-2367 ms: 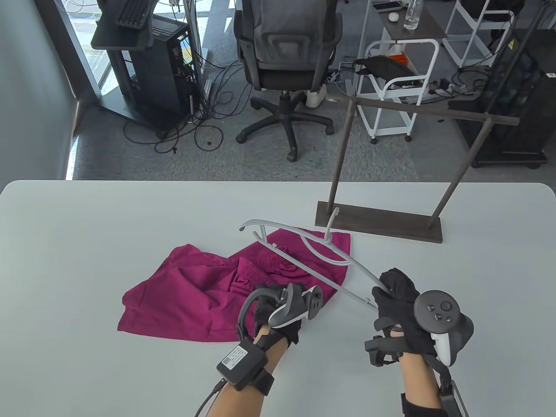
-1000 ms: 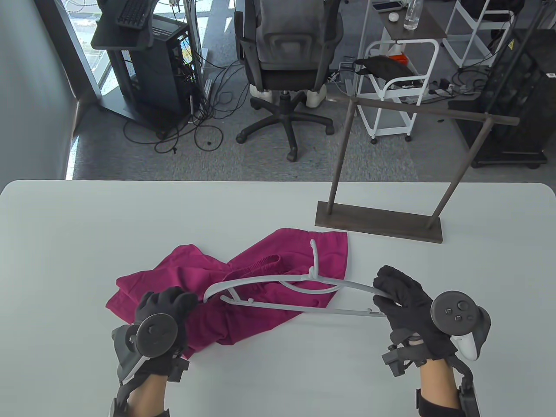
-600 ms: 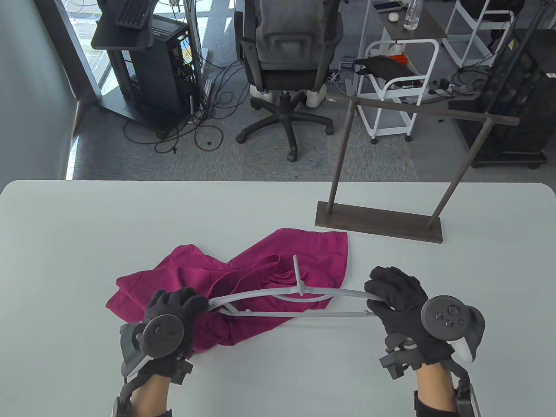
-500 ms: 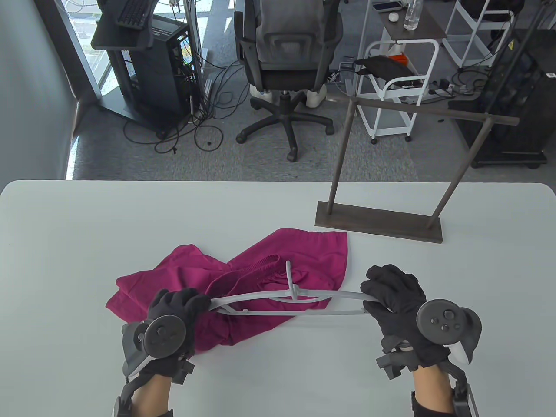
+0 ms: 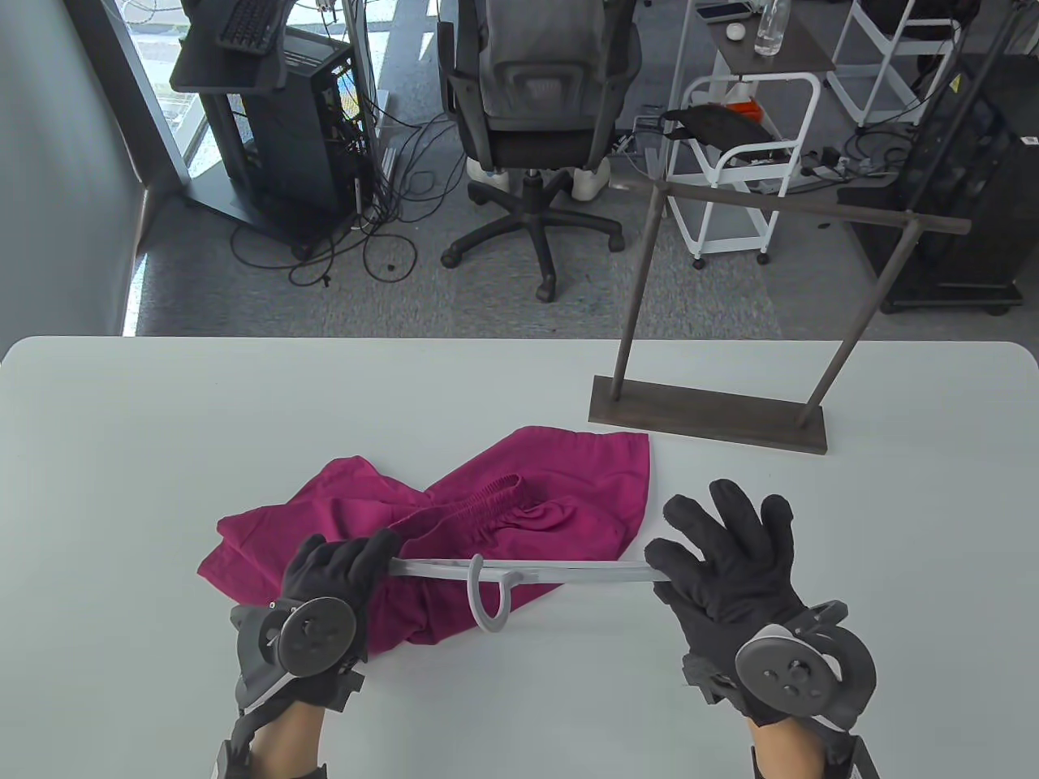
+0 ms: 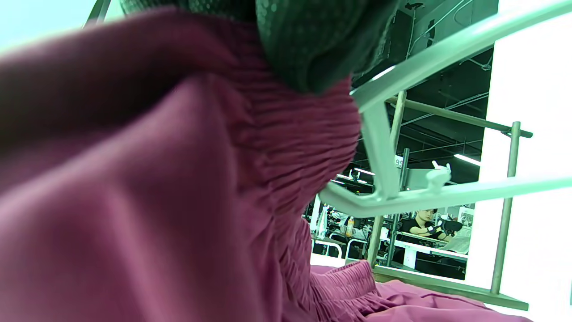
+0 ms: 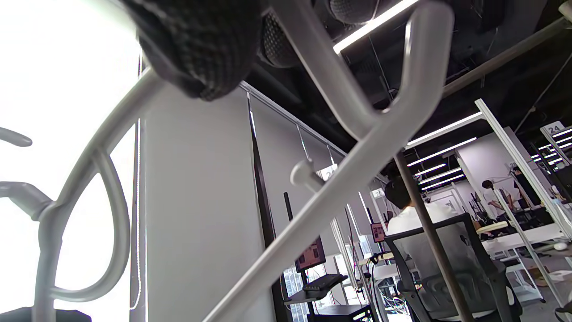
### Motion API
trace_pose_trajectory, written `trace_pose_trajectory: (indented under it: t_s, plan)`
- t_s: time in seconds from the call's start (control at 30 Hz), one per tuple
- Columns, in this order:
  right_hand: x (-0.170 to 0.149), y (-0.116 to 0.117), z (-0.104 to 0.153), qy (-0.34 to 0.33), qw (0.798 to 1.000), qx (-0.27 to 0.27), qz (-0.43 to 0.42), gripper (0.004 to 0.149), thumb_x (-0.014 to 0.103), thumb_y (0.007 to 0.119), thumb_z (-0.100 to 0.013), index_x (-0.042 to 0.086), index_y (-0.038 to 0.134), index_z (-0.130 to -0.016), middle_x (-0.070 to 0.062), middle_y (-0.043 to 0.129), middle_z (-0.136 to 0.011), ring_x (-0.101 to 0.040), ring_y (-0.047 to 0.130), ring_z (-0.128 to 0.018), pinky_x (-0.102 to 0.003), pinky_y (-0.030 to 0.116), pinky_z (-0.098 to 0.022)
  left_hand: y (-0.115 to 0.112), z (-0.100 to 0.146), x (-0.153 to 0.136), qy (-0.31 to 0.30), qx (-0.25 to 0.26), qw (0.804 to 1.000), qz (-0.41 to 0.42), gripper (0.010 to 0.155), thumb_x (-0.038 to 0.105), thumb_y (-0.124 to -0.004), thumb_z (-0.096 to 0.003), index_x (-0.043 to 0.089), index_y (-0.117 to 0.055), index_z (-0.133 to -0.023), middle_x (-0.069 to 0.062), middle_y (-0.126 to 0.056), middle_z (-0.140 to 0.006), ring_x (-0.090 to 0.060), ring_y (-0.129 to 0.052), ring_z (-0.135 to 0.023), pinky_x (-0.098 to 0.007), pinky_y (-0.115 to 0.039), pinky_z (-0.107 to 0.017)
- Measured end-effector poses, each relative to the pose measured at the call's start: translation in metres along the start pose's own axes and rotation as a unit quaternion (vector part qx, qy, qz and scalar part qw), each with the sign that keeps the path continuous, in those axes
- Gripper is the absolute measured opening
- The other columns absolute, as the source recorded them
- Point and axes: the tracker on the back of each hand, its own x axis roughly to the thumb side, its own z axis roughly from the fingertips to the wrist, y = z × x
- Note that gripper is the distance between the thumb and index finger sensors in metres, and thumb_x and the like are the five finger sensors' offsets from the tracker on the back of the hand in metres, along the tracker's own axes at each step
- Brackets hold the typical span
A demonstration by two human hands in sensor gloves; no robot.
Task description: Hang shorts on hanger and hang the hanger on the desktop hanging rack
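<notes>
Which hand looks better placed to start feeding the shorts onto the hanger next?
Probably the left hand: it grips the hanger end directly over the shorts, by the waistband. The right hand, fingers spread, only steadies the far end, off the fabric.

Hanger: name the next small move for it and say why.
Probably feed the hanger's left end into the waistband of the shorts. The left hand grips that end beside the elastic, the right hand steadies the other end with spread fingers, and no fabric hangs on the hanger yet.
</notes>
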Motion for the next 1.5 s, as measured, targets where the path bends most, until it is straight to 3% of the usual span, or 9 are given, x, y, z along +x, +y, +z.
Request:
trace_pose_trajectory:
  t_s: [0.27, 0.47, 0.73, 0.9, 1.0, 1.17, 1.5]
  plan:
    - [0.034, -0.013, 0.005, -0.057, 0.994, -0.062, 0.073, 0.046, 0.037, 0.087, -0.040, 0.042, 0.075, -0.084, 0.011, 0.053, -0.112, -0.031, 0.035, -0.108, -0.069, 0.021, -0.077, -0.001, 0.001, -0.001, 0.007, 0.009, 1.000, 0.005, 0.066, 0.023, -0.088, -0.0384, 0.036, -0.063, -0.098, 0.004, -0.085, -0.092, -0.026, -0.092, -0.083, -0.052, -0.060, -0.073]
    - [0.029, -0.002, 0.002, -0.054, 0.997, -0.021, 0.048, 0.046, 0.036, 0.088, -0.039, 0.042, 0.077, -0.083, 0.011, 0.059, -0.110, -0.031, 0.038, -0.108, -0.069, 0.023, -0.078, 0.000, 0.002, -0.002, 0.012, 0.030, 0.999, -0.007, 0.067, 0.022, -0.088, -0.0383, 0.036, -0.062, -0.099, 0.004, -0.086, -0.091, -0.026, -0.092, -0.082, -0.051, -0.060, -0.074]
    - [0.012, -0.014, 0.000, -0.022, 1.000, -0.021, 0.000, 0.046, 0.037, 0.090, -0.037, 0.040, 0.081, -0.082, 0.009, 0.065, -0.108, -0.032, 0.046, -0.107, -0.069, 0.031, -0.079, 0.004, 0.003, -0.008, 0.025, 0.036, 0.999, -0.007, 0.067, 0.022, -0.088, -0.0381, 0.035, -0.063, -0.099, 0.003, -0.086, -0.090, -0.026, -0.092, -0.080, -0.052, -0.061, -0.073]
    - [0.009, -0.015, -0.002, -0.024, 1.000, -0.003, -0.011, 0.046, 0.037, 0.092, -0.036, 0.040, 0.083, -0.081, 0.010, 0.069, -0.107, -0.030, 0.050, -0.106, -0.055, 0.037, -0.082, 0.003, 0.002, -0.008, 0.013, 0.019, 1.000, 0.014, 0.067, 0.022, -0.089, -0.0379, 0.036, -0.063, -0.098, 0.005, -0.085, -0.092, -0.025, -0.091, -0.083, -0.051, -0.060, -0.074]
    - [0.006, 0.000, -0.003, -0.012, 1.000, 0.019, -0.015, 0.046, 0.037, 0.091, -0.036, 0.040, 0.083, -0.081, 0.009, 0.068, -0.107, -0.028, 0.052, -0.105, -0.053, 0.038, -0.082, -0.001, 0.000, -0.007, 0.006, -0.014, 0.999, 0.029, 0.068, 0.022, -0.088, -0.0384, 0.036, -0.062, -0.100, 0.005, -0.083, -0.094, -0.026, -0.090, -0.085, -0.051, -0.059, -0.074]
    - [-0.015, 0.042, -0.001, 0.067, 0.993, 0.074, -0.064, 0.046, 0.036, 0.090, -0.037, 0.037, 0.081, -0.083, 0.006, 0.069, -0.107, -0.032, 0.056, -0.103, -0.059, 0.044, -0.080, -0.007, -0.001, -0.008, 0.008, -0.047, 0.998, 0.051, 0.066, 0.023, -0.086, -0.0401, 0.035, -0.061, -0.100, 0.002, -0.082, -0.096, -0.028, -0.089, -0.086, -0.055, -0.058, -0.074]
    - [-0.047, 0.104, 0.007, 0.185, 0.952, 0.164, -0.179, 0.046, 0.036, 0.090, -0.038, 0.036, 0.080, -0.084, 0.003, 0.070, -0.106, -0.034, 0.060, -0.101, -0.063, 0.048, -0.077, -0.006, -0.002, -0.008, 0.005, -0.050, 0.996, 0.079, 0.067, 0.024, -0.086, -0.0400, 0.035, -0.061, -0.101, 0.000, -0.080, -0.098, -0.030, -0.087, -0.089, -0.056, -0.058, -0.074]
